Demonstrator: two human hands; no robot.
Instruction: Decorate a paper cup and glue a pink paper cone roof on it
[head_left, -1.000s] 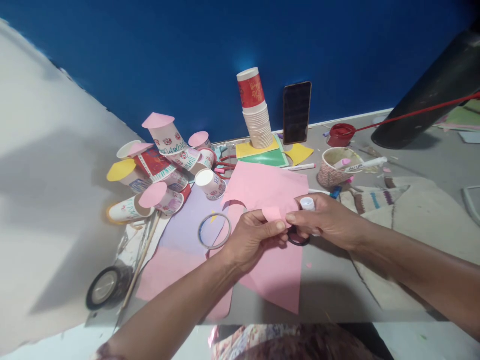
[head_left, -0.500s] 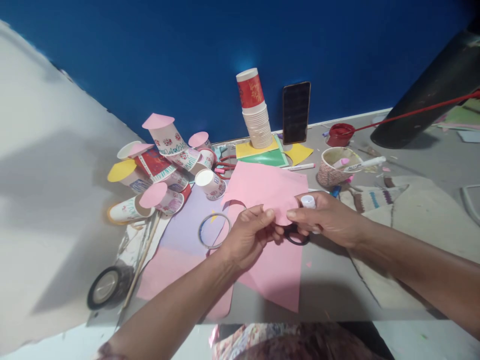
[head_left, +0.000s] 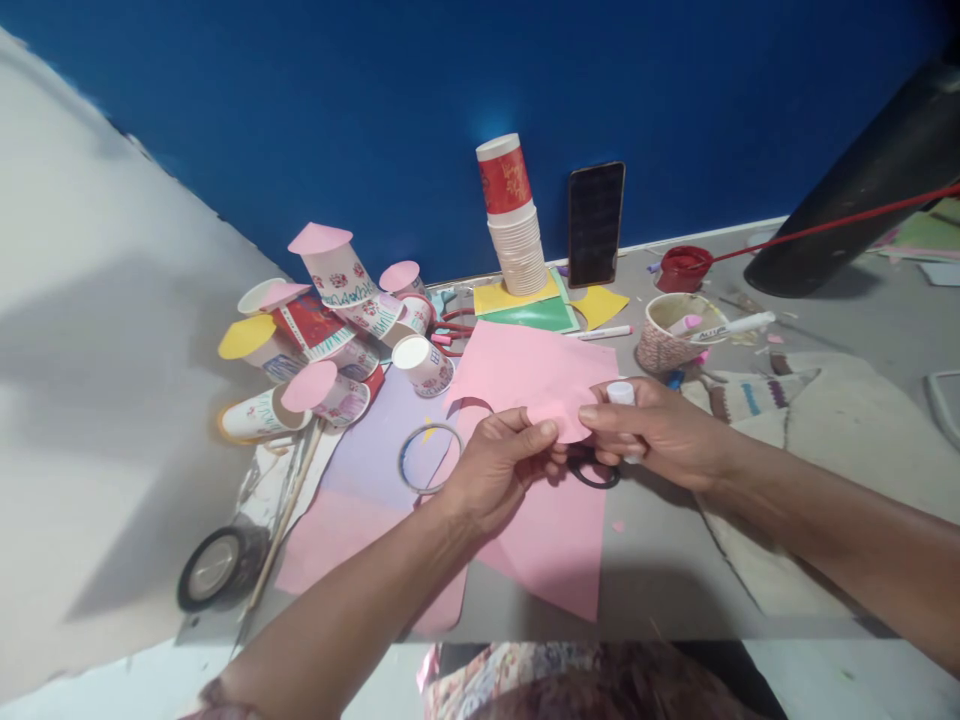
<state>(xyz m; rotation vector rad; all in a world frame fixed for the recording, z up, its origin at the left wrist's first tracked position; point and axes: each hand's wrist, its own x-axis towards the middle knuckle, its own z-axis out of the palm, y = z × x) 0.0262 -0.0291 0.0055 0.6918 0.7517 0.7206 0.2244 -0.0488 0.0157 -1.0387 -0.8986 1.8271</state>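
Between my two hands is a small rounded piece of pink paper, above a larger pink sheet. My left hand pinches its left edge between thumb and fingers. On the other side, my right hand pinches the right edge. A white capped tube, perhaps a glue stick, is also tucked within my right hand's fingers. Just below the hands, the black handles of scissors rest on the pink sheet, partly hidden.
Decorated paper cups with pink and yellow cone tops cluster at the left. A tall cup stack and a phone stand by the blue wall. Tape rolls lie left of my hands; a pen cup and cloth lie right.
The pink paper piece has tilted slightly between my fingers, and my right fingertips have shifted a little along its edge. The view has moved slightly; the table things stay put.
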